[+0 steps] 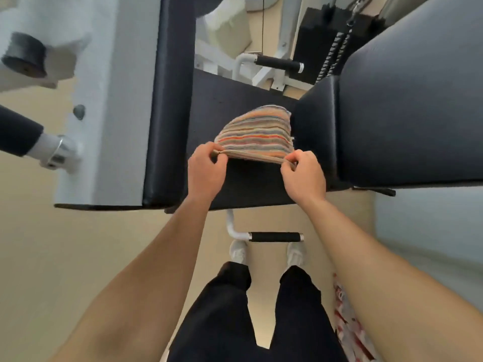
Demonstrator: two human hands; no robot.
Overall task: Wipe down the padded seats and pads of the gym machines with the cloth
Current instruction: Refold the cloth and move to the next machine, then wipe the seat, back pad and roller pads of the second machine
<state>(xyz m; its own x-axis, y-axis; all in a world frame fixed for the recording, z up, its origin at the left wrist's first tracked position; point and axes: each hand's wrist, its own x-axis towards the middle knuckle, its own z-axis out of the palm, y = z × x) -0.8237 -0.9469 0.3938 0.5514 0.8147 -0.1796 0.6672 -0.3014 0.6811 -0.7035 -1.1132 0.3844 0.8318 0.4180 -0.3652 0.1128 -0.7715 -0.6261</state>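
A striped cloth (257,133) in orange, pink and grey lies folded on the dark padded seat (222,100) of a gym machine. My left hand (206,169) pinches the cloth's near edge at its left corner. My right hand (304,175) pinches the same edge at its right corner, so the edge is stretched between them. A tall dark pad (172,100) stands along the seat's left side. A large grey-black back pad (407,113) rises on the right, touching the cloth's far right corner.
A white frame bar with a black grip (274,236) sits just below the seat, above my shoes. A second black grip (278,64) and the weight stack (324,48) lie beyond the seat. White machine frame (104,100) stands left. Beige floor surrounds.
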